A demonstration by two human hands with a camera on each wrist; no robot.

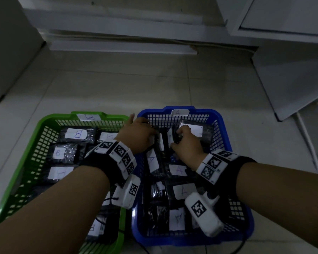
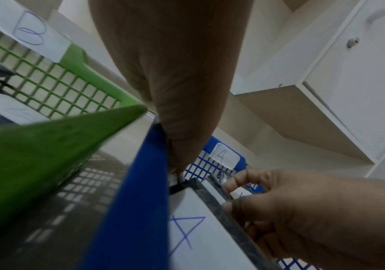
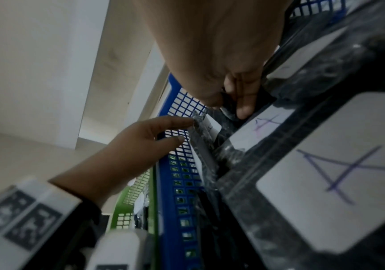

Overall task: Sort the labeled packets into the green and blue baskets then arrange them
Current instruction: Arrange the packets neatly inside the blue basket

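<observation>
The green basket (image 1: pixel 44 121), tagged B, sits on the left and holds black packets with B labels (image 1: pixel 77 134). To its right, the blue basket (image 1: pixel 218 114), tagged A, holds several A packets (image 1: pixel 184 191), some flat and some standing on edge at its far left. Both hands reach into that far-left corner. My left hand (image 1: pixel 147 133) lays fairly straight fingers (image 3: pixel 182 121) on the top edge of an upright packet (image 3: pixel 202 131) next to the blue wall. My right hand (image 1: pixel 180 136) pinches the edge of another upright black packet (image 3: pixel 228 109) between thumb and curled fingers (image 2: pixel 233 182).
The baskets stand side by side on a pale tiled floor. White cabinets (image 1: pixel 292 70) rise at the back right and a grey unit (image 1: pixel 7 52) at the left. White boards (image 1: pixel 117 46) lie along the back. A white cable (image 1: pixel 307 140) runs along the floor to the right.
</observation>
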